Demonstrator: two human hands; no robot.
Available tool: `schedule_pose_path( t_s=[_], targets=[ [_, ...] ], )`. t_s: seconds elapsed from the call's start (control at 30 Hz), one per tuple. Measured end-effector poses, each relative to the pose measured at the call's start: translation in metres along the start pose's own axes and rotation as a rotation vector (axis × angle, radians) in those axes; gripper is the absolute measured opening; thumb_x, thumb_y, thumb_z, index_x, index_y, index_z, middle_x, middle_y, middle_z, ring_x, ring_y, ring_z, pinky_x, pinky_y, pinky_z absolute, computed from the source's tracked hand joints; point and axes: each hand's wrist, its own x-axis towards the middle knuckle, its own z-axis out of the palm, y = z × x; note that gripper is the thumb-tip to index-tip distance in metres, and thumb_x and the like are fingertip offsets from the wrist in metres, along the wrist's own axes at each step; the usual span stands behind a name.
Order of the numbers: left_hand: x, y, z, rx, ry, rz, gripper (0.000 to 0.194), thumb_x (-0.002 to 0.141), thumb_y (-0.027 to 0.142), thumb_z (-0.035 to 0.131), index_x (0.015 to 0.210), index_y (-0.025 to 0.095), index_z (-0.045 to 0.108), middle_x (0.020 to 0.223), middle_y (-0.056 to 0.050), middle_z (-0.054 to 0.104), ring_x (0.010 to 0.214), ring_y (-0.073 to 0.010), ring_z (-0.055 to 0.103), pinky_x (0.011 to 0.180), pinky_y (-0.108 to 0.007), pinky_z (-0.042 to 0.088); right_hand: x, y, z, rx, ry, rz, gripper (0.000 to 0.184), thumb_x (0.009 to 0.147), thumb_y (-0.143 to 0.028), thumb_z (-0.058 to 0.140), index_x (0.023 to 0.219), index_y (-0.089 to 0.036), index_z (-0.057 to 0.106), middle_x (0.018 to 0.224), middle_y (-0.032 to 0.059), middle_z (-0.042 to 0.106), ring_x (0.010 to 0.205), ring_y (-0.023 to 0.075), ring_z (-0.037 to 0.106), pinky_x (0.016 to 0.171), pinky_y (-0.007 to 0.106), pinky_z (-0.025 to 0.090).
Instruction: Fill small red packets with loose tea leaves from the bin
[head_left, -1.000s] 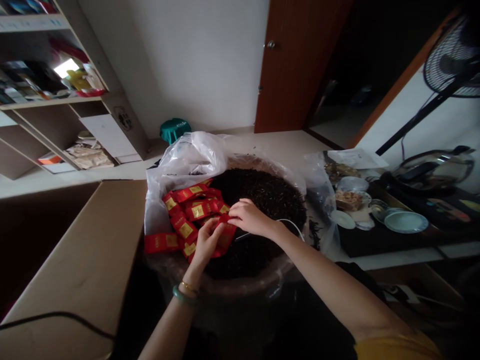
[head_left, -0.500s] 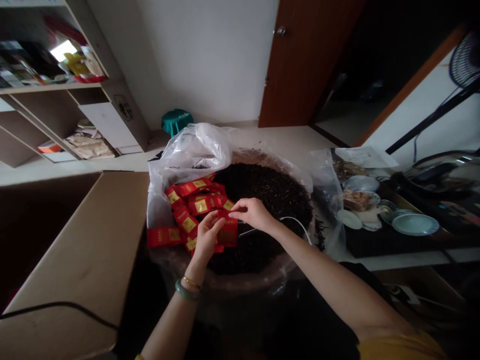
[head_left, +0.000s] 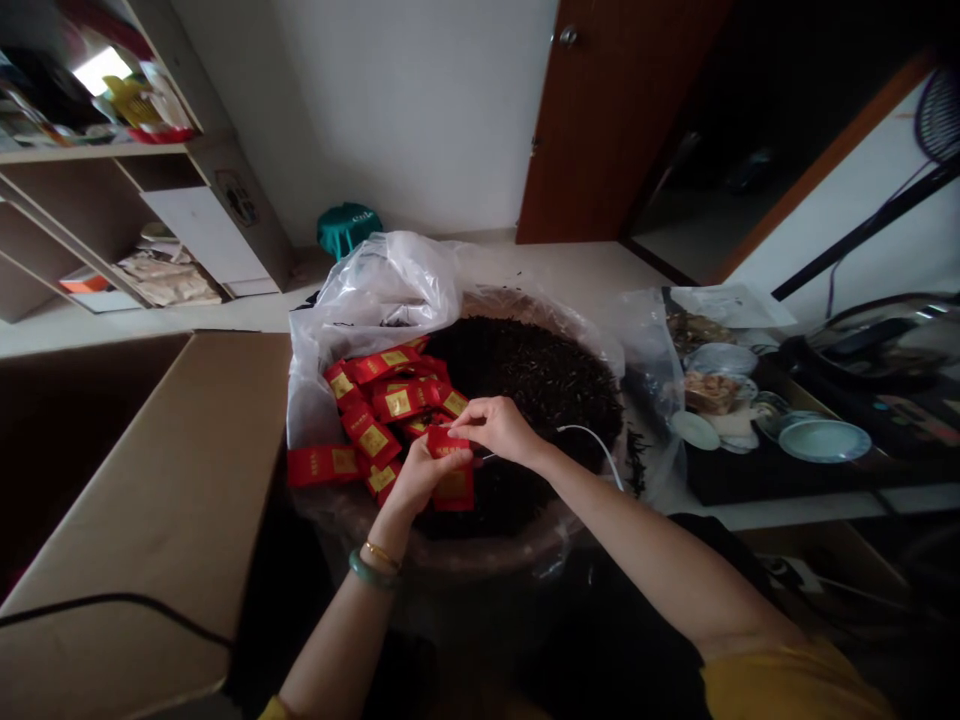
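Both hands are on one red packet (head_left: 454, 488) with a gold patch, held over a round basket. My left hand (head_left: 421, 474) grips its upper left side, the thumb lying across the front. At the top edge my right hand (head_left: 496, 430) pinches the packet between thumb and fingers. A pile of red packets (head_left: 373, 440) lies just left of my hands. Dark loose tea leaves (head_left: 540, 375) fill the plastic-lined basket (head_left: 517, 560). A thin white cable or handle (head_left: 600, 445) curves out by my right wrist; its other end is hidden near the hands.
An open cardboard box (head_left: 180, 500) stands at the left, crossed by a black cord (head_left: 127, 598). Clear plastic (head_left: 397, 275) bunches at the basket's back. On the right, a low table (head_left: 750, 485) bears bowls (head_left: 825, 440) and bags. Shelves (head_left: 112, 220) and a brown door (head_left: 600, 130) are behind.
The left thumb has moved from the packet's left edge across its front. The packet hangs a little lower. My view has shifted slightly.
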Motion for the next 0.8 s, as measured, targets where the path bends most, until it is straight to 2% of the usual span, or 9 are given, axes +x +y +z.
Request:
schedule_pose_path(
  t_s=[0.07,0.13,0.2,0.23,0.33,0.47,0.6,0.7,0.8],
  targets=[
    [0.002,-0.004,0.000,-0.013,0.021,-0.034,0.040,0.052,0.034,0.086,0.080,0.011,0.069,0.070,-0.005,0.071,0.062,-0.0188,0.067,0.061,-0.028,0.052,0.004,0.005,-0.002,0.012,-0.024,0.033,0.015,0.077,-0.031,0.067,0.077,-0.018,0.075,0.073,0.0024,0.073,0.065,0.0149,0.065,0.063,0.024,0.049],
    [0.005,-0.007,-0.001,-0.031,0.074,-0.038,0.041,0.051,0.033,0.086,0.080,0.010,0.070,0.072,-0.007,0.073,0.062,-0.0194,0.068,0.062,-0.029,0.053,0.008,0.013,-0.010,-0.029,-0.049,0.069,0.023,0.082,-0.033,0.061,0.094,-0.017,0.074,0.080,0.0031,0.073,0.066,0.0141,0.065,0.062,0.024,0.050],
    [0.007,-0.007,-0.002,-0.049,0.105,-0.029,0.043,0.049,0.033,0.087,0.083,0.010,0.071,0.079,-0.008,0.074,0.065,-0.0206,0.069,0.064,-0.031,0.055,0.010,0.023,-0.020,-0.199,-0.108,0.078,0.033,0.081,-0.030,0.064,0.111,-0.018,0.067,0.094,0.0052,0.072,0.073,0.0147,0.066,0.066,0.025,0.050],
    [0.008,-0.006,-0.003,-0.054,0.116,-0.022,0.044,0.049,0.033,0.087,0.083,0.011,0.072,0.081,-0.009,0.074,0.065,-0.0209,0.069,0.064,-0.031,0.056,0.009,0.027,-0.024,-0.352,-0.165,0.075,0.040,0.075,-0.028,0.070,0.114,-0.019,0.066,0.101,0.0067,0.070,0.080,0.0167,0.066,0.071,0.026,0.050],
    [0.009,-0.004,-0.003,-0.063,0.150,-0.018,0.043,0.048,0.034,0.087,0.081,0.011,0.072,0.081,-0.009,0.074,0.065,-0.0207,0.069,0.062,-0.030,0.056,-0.001,0.036,-0.027,-0.798,-0.378,0.094,0.057,0.060,-0.023,0.082,0.114,-0.019,0.064,0.105,0.0124,0.067,0.099,0.0281,0.061,0.083,0.035,0.048],
    [0.009,-0.002,-0.003,-0.074,0.170,-0.036,0.044,0.046,0.033,0.087,0.081,0.010,0.073,0.079,-0.009,0.074,0.064,-0.0214,0.069,0.059,-0.029,0.056,-0.017,0.040,-0.014,-1.031,-0.422,0.049,0.046,0.064,-0.019,0.078,0.108,-0.018,0.063,0.109,0.0147,0.063,0.105,0.0313,0.056,0.086,0.039,0.045],
    [0.009,-0.004,-0.004,-0.065,0.159,-0.016,0.040,0.048,0.032,0.087,0.080,0.011,0.073,0.080,-0.008,0.074,0.065,-0.0201,0.069,0.061,-0.029,0.056,-0.016,0.045,-0.017,-1.018,-0.417,0.047,0.035,0.068,-0.022,0.075,0.101,-0.018,0.065,0.108,0.0132,0.062,0.102,0.0296,0.057,0.086,0.038,0.045],
    [0.010,-0.005,-0.006,-0.038,0.151,0.015,0.038,0.049,0.032,0.087,0.077,0.011,0.073,0.080,-0.008,0.074,0.065,-0.0191,0.068,0.063,-0.030,0.057,-0.007,0.046,-0.037,-0.817,-0.358,0.072,0.035,0.070,-0.022,0.073,0.104,-0.016,0.066,0.104,0.0113,0.062,0.093,0.0245,0.062,0.081,0.032,0.048],
    [0.010,-0.007,-0.006,-0.006,0.134,0.011,0.041,0.048,0.034,0.087,0.079,0.010,0.073,0.079,-0.009,0.074,0.063,-0.0191,0.067,0.062,-0.031,0.056,0.000,0.038,-0.055,-0.547,-0.260,-0.004,0.044,0.073,-0.025,0.071,0.116,-0.016,0.062,0.106,0.0099,0.062,0.094,0.0215,0.062,0.085,0.031,0.048]
  ],
)
